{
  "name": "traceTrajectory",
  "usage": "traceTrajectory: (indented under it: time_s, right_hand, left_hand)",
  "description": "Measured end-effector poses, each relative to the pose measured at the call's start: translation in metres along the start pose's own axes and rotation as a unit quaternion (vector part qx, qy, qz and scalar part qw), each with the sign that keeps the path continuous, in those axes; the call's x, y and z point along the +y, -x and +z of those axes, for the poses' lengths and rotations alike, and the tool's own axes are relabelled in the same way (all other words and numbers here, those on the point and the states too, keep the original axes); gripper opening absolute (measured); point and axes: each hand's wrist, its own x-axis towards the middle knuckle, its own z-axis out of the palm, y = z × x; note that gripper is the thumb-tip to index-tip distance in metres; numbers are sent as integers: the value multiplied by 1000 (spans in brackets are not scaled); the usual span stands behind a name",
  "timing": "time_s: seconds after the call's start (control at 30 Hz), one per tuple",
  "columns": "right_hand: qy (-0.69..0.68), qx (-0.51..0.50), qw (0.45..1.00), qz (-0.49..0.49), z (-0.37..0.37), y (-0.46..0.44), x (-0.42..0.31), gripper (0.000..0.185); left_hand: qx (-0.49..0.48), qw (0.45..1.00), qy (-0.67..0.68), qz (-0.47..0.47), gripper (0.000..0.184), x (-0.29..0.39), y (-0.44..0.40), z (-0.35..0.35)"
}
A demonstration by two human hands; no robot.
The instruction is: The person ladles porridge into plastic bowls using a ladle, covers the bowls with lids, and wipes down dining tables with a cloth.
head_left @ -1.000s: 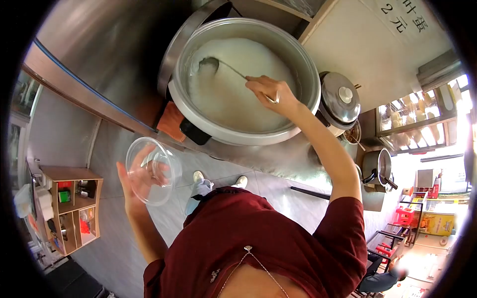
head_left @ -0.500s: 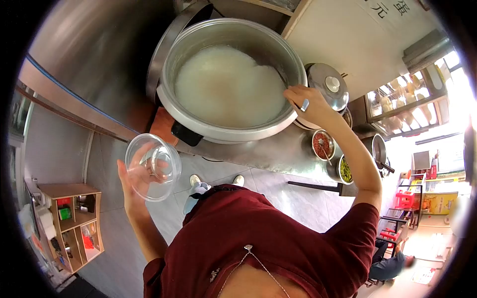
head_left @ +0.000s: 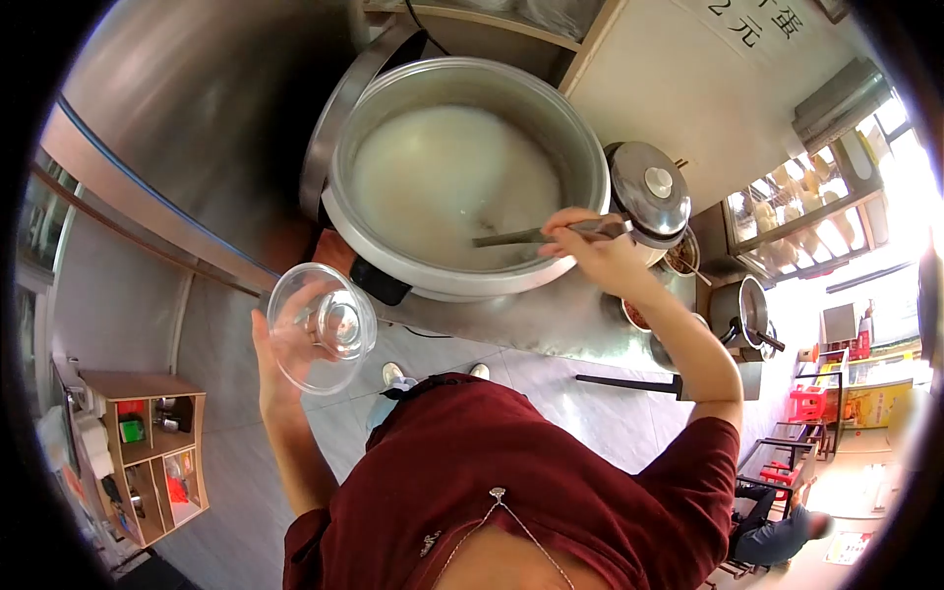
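Observation:
A large round pot (head_left: 462, 282) holds thin white porridge or soup (head_left: 423, 177). My right hand (head_left: 598, 256) is over the pot's right rim, fingers wrapped round the metal handle of a ladle (head_left: 511, 238). That handle slants left across the pot, and its lower end is not visible in the cloudy liquid. Away from the pot, at its lower left, my left hand (head_left: 279, 379) grips a clear plastic bowl (head_left: 344, 332). Its fingers show through the bowl's wall, and I see nothing inside it.
A lidded metal pot (head_left: 654, 202) stands right of the large one. Small containers, one with red contents (head_left: 634, 313), line the counter (head_left: 531, 320). Another pot (head_left: 742, 305) stands farther right. A wooden shelf unit (head_left: 147, 393) is at left. A person (head_left: 782, 536) sits at far right.
My right hand has turned and moved slightly down, and the ladle handle has swung into view across the pot. My left hand and the bowl shift slightly right in view.

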Motion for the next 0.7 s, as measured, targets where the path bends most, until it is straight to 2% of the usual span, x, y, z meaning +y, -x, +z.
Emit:
traceTrajectory:
  time_s: [0.07, 0.17, 0.27, 0.37, 0.47, 0.6, 0.7]
  right_hand:
    - [72, -39, 994, -72, 14, -14, 17, 14]
    - [144, -53, 950, -271, 34, -38, 25, 14]
    - [207, -12, 940, -272, 33, -66, 42, 14]
    - [231, -7, 948, -219, 15, -96, 63, 14]
    - [334, 31, 880, -336, -10, -111, 74, 15]
    - [428, 41, 843, -323, -42, -88, 80, 15]
    - [357, 56, 897, -255, -39, -47, 61, 13]
  left_hand:
    - [-1, 1000, 3, 6, 94, -1, 0, -2]
    - [24, 999, 25, 6, 95, -4, 3, -3]
    - [10, 1000, 16, 5, 96, -3, 8, -7]
    - [19, 1000, 10, 2, 96, -5, 16, -14]
    - [27, 1000, 14, 0, 97, -7, 20, -16]
    - [44, 999, 10, 3, 96, -12, 23, -14]
    - [37, 999, -14, 4, 94, -9, 19, -7]
